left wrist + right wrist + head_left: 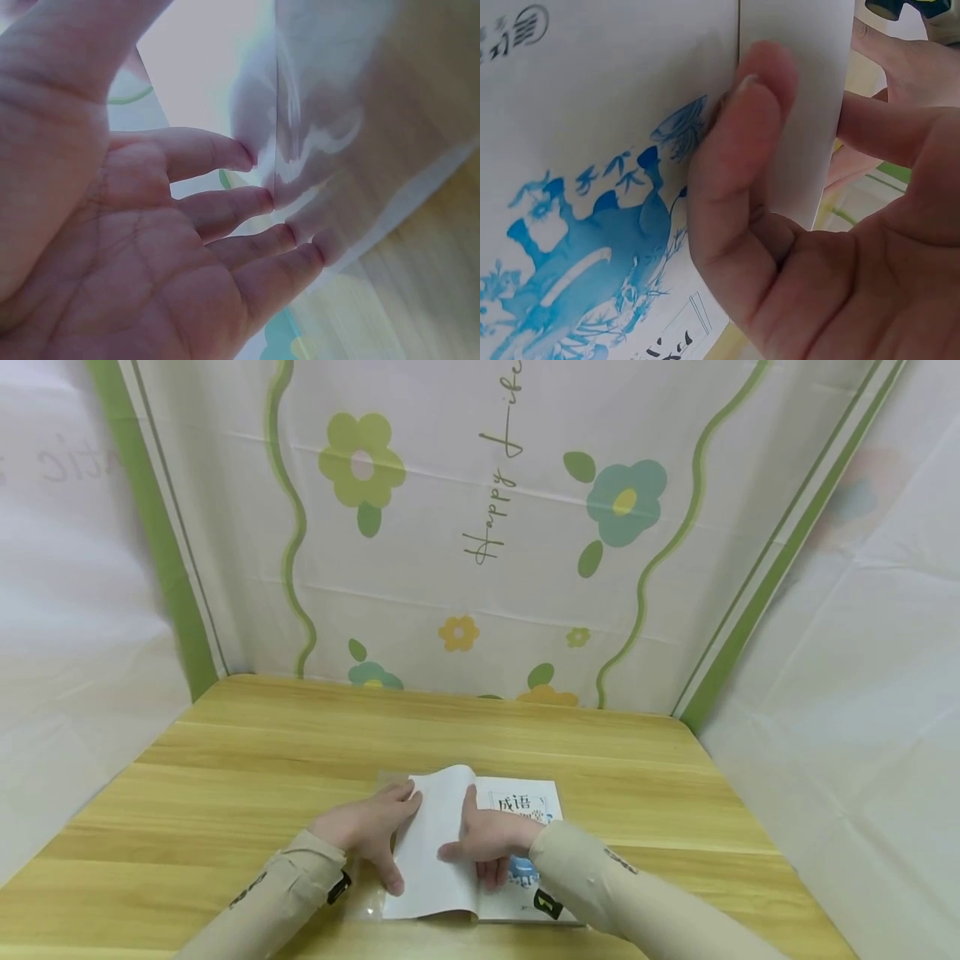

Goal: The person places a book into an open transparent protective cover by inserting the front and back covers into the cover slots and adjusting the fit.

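A book lies on the table with its white front cover [433,852] folded over to the left, bulging near the fold. The bared title page [536,789] has dark characters and a blue printed picture [604,251]. Clear plastic film [322,120] extends past the cover's left edge. My left hand [378,831] rests there, fingers spread, fingertips touching the film and cover edge. My right hand [483,839] grips the cover beside the fold, thumb on the cover's upper face, index finger along the fold, other fingers curled over the title page.
The wooden table [247,760] spreads around the book. A white curtain [457,577] with flowers and green wavy lines hangs behind its back edge. More white cloth [847,693] hangs on the sides.
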Demonstrator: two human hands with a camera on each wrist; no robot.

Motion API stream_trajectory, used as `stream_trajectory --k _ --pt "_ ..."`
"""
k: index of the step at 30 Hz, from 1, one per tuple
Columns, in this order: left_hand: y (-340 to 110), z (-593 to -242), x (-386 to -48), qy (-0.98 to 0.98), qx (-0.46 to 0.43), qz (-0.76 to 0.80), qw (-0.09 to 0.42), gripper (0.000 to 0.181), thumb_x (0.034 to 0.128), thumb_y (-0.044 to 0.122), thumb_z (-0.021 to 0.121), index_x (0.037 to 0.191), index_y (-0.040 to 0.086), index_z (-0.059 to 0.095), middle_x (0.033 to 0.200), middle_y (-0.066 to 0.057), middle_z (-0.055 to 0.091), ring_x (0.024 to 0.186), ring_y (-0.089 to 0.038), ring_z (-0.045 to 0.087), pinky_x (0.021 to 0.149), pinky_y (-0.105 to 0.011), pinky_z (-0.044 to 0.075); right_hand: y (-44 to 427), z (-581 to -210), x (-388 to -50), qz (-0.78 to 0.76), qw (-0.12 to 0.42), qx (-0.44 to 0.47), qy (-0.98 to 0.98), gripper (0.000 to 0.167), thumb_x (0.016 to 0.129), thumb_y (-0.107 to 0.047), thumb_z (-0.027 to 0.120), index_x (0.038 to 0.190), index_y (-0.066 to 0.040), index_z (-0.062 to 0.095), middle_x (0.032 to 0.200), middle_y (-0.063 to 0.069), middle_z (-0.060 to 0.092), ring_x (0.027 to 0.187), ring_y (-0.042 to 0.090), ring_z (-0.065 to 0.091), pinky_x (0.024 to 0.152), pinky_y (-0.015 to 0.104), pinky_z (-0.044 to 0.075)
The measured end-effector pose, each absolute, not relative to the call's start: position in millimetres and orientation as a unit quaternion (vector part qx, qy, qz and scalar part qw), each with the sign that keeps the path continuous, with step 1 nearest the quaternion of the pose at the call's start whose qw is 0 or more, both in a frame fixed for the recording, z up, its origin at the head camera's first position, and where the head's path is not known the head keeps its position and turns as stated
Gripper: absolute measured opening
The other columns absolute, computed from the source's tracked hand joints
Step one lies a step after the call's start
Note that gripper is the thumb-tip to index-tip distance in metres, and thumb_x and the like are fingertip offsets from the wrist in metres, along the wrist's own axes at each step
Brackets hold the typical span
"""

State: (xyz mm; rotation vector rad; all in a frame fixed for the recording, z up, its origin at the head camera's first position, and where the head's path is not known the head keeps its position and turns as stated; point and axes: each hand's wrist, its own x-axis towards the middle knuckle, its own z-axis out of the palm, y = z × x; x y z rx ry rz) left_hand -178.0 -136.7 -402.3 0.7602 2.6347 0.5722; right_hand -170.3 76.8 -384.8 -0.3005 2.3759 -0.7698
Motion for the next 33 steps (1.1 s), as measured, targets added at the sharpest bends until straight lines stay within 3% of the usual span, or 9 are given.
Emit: stream_trajectory --k 11,24,33 --pt "-137.4 -402.3 -175.6 0.926 0.259 0.207 0.179 0.124 0.0524 0.035 0.097 0.148 -0.009 0.031 0.157 -0.027 0.017 0.144 -0.041 0.013 0.113 -0.055 0.022 84.0 -390.3 -175.3 -0.336 0.345 -0.133 0.866 0.112 0.093 -0.033 0.07 0.152 -0.001 -0.02 0.064 0.025 0.065 0.043 0.027 0.059 0.047 0.044 0.055" --pt "-137.5 -402.5 -176.0 0.926 0.259 0.212 0.175 0.123 0.0516 0.03 0.097 0.147 -0.01 0.032 0.157 -0.028 0.017 0.144 -0.043 0.014 0.113 -0.056 0.021 76.2 -383.6 -169.7 -0.3 0.32 -0.131 0.889 0.109 0.091 -0.032 0.071 0.153 0.003 -0.012 0.065 0.021 0.066 0.042 0.025 0.058 0.048 0.046 0.055" --pt "-137.2 -401.0 -177.0 0.928 0.253 0.207 0.177 0.123 0.0528 0.031 0.097 0.149 -0.008 0.031 0.158 -0.026 0.017 0.145 -0.04 0.014 0.113 -0.054 0.021 82.0 -388.9 -177.9 -0.319 0.339 -0.142 0.874 0.112 0.091 -0.032 0.071 0.152 0.0 -0.018 0.066 0.022 0.066 0.044 0.026 0.06 0.047 0.043 0.055"
